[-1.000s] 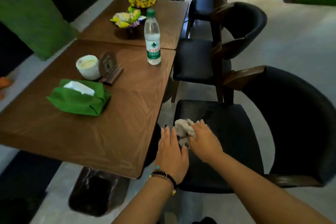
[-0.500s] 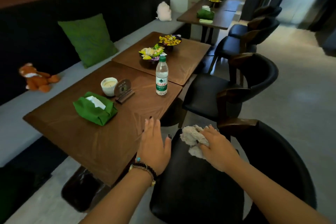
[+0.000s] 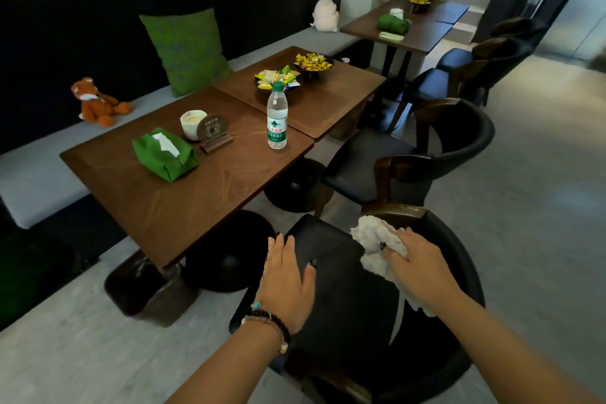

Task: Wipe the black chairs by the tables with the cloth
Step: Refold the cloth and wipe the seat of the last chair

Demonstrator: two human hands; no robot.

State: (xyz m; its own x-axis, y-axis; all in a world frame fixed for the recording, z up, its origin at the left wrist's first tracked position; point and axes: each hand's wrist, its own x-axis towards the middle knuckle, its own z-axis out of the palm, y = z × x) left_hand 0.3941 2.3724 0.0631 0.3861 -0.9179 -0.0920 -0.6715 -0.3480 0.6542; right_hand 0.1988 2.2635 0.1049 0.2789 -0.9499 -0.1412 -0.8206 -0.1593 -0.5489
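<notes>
Flat and open, our left hand lay on the front edge of the black chair seat. Our right hand squeezed the cloth at the seat's far right corner.

Open floor lies to the right of the near chair; the worktop edge crowds its left, and the next chair blocks ahead.
</notes>
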